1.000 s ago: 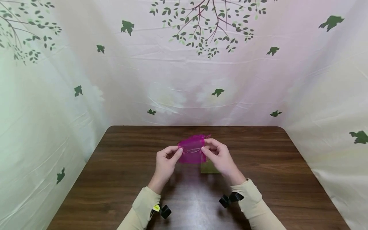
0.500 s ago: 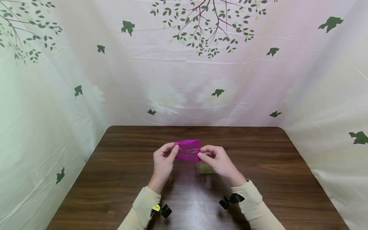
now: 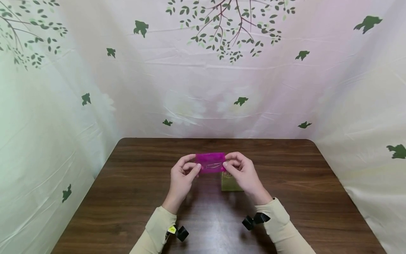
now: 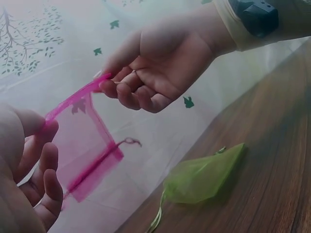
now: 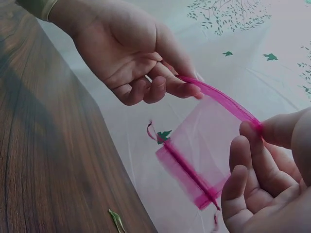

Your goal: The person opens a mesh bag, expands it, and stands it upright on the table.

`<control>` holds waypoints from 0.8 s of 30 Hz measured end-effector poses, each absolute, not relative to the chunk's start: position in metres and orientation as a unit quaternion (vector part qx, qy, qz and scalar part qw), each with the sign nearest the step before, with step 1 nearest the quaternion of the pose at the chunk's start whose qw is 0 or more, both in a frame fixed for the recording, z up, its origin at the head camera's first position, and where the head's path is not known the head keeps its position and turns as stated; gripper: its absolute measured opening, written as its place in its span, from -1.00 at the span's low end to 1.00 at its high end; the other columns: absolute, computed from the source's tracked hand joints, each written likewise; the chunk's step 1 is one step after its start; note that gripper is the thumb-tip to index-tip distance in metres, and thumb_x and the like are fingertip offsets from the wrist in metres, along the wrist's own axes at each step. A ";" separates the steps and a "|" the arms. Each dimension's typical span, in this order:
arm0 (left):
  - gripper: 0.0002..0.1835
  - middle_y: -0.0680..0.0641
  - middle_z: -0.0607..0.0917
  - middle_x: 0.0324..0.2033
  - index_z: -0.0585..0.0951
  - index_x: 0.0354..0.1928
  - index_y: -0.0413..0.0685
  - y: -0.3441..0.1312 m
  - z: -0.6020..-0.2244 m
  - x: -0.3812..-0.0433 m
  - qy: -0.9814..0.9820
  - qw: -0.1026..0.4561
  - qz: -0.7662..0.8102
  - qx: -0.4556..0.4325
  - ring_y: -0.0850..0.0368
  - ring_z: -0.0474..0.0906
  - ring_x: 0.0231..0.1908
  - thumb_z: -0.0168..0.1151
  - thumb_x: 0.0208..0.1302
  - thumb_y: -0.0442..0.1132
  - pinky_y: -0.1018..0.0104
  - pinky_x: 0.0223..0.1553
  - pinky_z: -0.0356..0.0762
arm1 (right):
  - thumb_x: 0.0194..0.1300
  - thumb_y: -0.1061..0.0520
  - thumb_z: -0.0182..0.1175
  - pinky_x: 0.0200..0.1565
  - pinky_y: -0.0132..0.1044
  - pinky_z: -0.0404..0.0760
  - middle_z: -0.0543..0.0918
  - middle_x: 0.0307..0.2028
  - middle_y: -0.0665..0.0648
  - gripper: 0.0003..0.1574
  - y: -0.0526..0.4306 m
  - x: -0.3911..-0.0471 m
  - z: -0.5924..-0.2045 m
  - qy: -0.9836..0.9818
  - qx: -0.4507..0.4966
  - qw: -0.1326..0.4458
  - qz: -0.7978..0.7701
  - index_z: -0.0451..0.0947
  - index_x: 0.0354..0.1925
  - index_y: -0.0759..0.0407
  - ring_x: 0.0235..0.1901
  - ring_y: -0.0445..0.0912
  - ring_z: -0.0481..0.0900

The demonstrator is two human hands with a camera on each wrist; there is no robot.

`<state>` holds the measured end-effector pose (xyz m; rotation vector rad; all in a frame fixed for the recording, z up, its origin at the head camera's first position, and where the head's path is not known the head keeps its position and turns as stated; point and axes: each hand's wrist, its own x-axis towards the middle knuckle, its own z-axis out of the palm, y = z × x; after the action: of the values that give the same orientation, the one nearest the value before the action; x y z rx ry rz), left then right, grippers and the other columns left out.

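Observation:
A sheer magenta drawstring pouch [image 3: 210, 162] is stretched between both hands above the table. My left hand [image 3: 181, 180] pinches one corner between thumb and fingers. The opposite corner is pinched by my right hand [image 3: 245, 176]. Both wrist views show the held edge taut at the top, while the gathered drawstring end [image 4: 95, 170] hangs below. Thin pale lines show through the fabric in the head view. A green sheer pouch [image 3: 232, 183] lies on the table below, near the right hand, which partly hides it. Its cord [image 4: 156, 221] trails out in the left wrist view.
The dark wooden table [image 3: 142, 197] has rounded far corners. Pale curtains [image 3: 203, 84] printed with leaves and birds stand around its back and sides. Each wrist carries a small black camera [image 3: 182, 233] over a cream sleeve.
The hands shifted left with the magenta pouch, then back right. Its frilled drawstring end, visible at the far side a second ago, no longer shows in the head view.

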<state>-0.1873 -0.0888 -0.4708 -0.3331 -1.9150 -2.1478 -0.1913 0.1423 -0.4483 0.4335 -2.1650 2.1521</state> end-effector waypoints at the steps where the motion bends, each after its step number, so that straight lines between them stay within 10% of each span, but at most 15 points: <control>1: -0.62 -0.45 0.75 -0.33 0.56 0.16 -0.37 -0.089 -0.471 -0.187 -0.655 0.124 -0.736 -0.118 0.04 0.60 -0.53 0.40 0.36 -0.42 0.36 -0.40 0.61 | 0.46 0.35 0.26 -0.34 -0.34 0.67 0.77 -0.41 0.12 -0.80 0.142 -0.191 -0.448 -0.700 0.144 0.032 0.698 0.51 0.01 0.39 -0.45 -0.11 0.70; 9: -0.89 -0.42 0.75 -0.34 0.70 -0.10 -0.34 -0.092 -0.475 -0.188 -0.659 0.140 -0.719 -0.170 0.10 0.66 -0.49 0.35 0.40 -0.43 0.29 -0.40 0.66 | 0.47 0.30 0.29 -0.28 -0.35 0.71 0.76 -0.23 0.38 -0.77 0.145 -0.184 -0.445 -0.710 0.185 0.025 0.679 0.66 0.01 0.45 -0.38 -0.20 0.72; 13: -0.83 -0.16 0.77 -0.39 0.75 -0.05 -0.29 -0.095 -0.475 -0.185 -0.670 0.125 -0.709 -0.183 0.22 0.61 -0.45 0.42 0.35 -0.42 0.43 -0.43 0.56 | 0.41 0.32 0.34 -0.33 -0.38 0.67 0.75 -0.23 0.29 -0.70 0.145 -0.183 -0.446 -0.719 0.199 0.026 0.666 0.66 0.07 0.41 -0.36 -0.16 0.69; 24: -0.76 -0.27 0.79 -0.34 0.76 -0.04 -0.28 -0.094 -0.474 -0.183 -0.675 0.137 -0.699 -0.193 0.25 0.61 -0.42 0.47 0.26 -0.48 0.47 -0.43 0.52 | 0.37 0.33 0.38 -0.39 -0.40 0.59 0.78 -0.24 0.36 -0.70 0.142 -0.182 -0.448 -0.737 0.200 0.057 0.643 0.68 0.06 0.34 -0.37 -0.21 0.69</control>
<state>-0.1835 -0.0940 -0.4735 -0.5587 -1.9532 -2.0221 -0.1823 0.1421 -0.4476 0.6065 -2.2347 1.9496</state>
